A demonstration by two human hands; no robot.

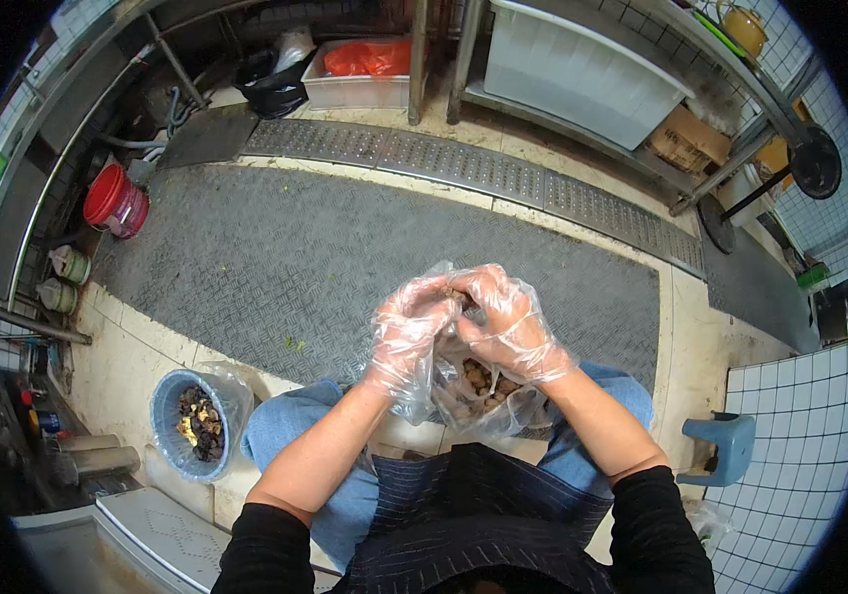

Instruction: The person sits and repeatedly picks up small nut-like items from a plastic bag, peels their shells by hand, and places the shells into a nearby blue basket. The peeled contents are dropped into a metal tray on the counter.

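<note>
Both hands wear clear plastic disposable gloves and meet above my lap. Pinched between the fingertips is a small brown lump (458, 295); its exact kind is too small to tell. My left hand (412, 327) holds it from the left, and my right hand (505, 319) grips it from the right. Directly below, between my knees, lies an open clear plastic bag (461, 405) with many brown lumps (485, 382) inside. My right wrist and glove cover part of this bag.
At my left stands a blue bin (159, 434) lined with plastic, holding dark and yellowish scraps. A grey textured mat (305, 252) covers the floor ahead. Farther off are a red bucket (118, 200), a metal drain cover (461, 163) and a white tub (580, 74). A blue stool (728, 449) stands right.
</note>
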